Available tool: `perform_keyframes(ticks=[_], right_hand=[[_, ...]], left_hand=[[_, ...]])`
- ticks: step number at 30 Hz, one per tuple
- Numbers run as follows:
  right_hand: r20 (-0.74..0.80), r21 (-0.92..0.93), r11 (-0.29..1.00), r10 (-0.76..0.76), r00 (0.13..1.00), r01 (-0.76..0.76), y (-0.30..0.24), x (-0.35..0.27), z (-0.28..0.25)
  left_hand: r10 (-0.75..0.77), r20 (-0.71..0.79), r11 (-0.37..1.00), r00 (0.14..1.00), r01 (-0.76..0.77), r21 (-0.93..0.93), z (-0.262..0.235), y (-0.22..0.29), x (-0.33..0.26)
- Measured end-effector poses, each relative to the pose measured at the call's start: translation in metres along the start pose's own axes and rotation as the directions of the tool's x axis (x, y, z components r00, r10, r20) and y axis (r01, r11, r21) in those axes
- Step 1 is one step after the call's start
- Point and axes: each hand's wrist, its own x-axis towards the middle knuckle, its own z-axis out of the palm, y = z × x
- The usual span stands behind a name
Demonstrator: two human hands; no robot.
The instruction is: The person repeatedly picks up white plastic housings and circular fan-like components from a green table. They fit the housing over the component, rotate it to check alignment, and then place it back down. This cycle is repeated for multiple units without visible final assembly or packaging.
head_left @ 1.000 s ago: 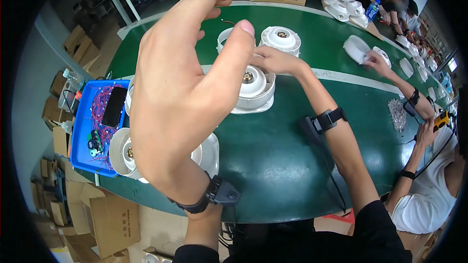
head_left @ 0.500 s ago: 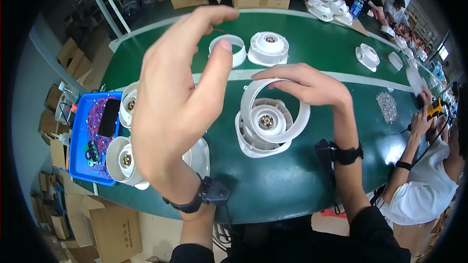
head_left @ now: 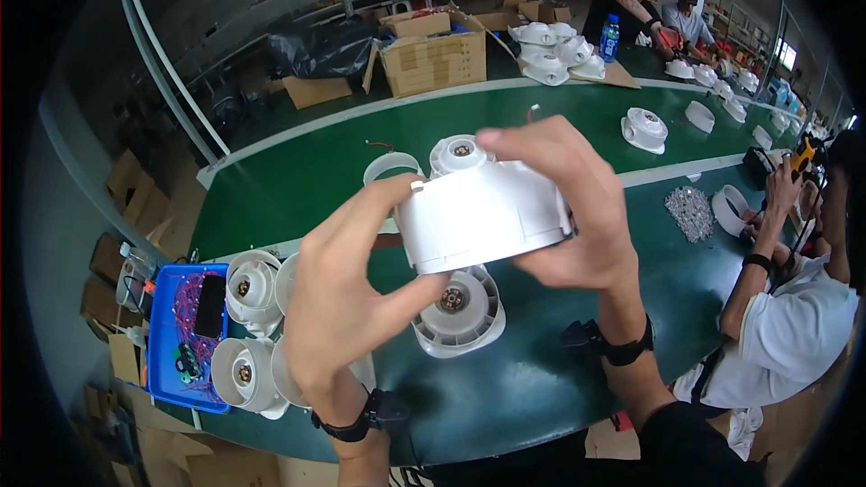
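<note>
A white plastic ring (head_left: 483,221) is raised above the green table, its outer wall facing me. My left hand (head_left: 347,293) grips its left end, thumb below and fingers on the upper edge. At the right end, my right hand (head_left: 582,207) is closed around it with the thumb side underneath. Below the ring, a white round motor housing (head_left: 487,329) with ribs and a metal centre rests on the table; the ring hides its far part. Behind the ring stand another white housing (head_left: 448,159) and a second white ring (head_left: 391,165), both partly covered.
At left lies a blue tray (head_left: 161,334) with red wires and a black phone (head_left: 210,305). Beside it are several white housings (head_left: 248,289). A pile of small metal parts (head_left: 690,214) sits at right, near a co-worker's hand holding a yellow tool (head_left: 801,160). A cardboard box (head_left: 433,63) stands behind.
My left hand has come down onto the ring, which both hands now hold. The ring has risen off the housing and tilted. The whole view has shifted, showing more of the room behind.
</note>
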Motion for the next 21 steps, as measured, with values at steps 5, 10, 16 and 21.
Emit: perform_keyframes(ticks=[5, 10, 16, 21], right_hand=[[-0.048, 0.279, 0.946, 0.184, 0.982, -0.164, -0.001, 0.003, 0.006], [-0.131, 0.604, 0.711, 0.534, 0.835, -0.360, -0.012, 0.001, 0.022], [-0.143, 0.758, 0.571, 0.618, 0.774, -0.316, -0.016, 0.007, 0.018], [-0.154, 0.688, 0.656, 0.549, 0.822, -0.309, -0.013, 0.001, 0.030]], left_hand=[[0.223, -0.240, 0.964, 0.945, -0.176, 0.201, -0.005, 0.002, 0.004], [0.348, -0.363, 0.935, 0.864, -0.294, 0.198, 0.012, 0.003, 0.007], [0.239, -0.316, 0.920, 0.918, -0.318, -0.230, 0.014, 0.001, 0.006], [-0.043, -0.365, 0.835, 0.930, -0.167, -0.524, 0.030, 0.000, 0.009]])
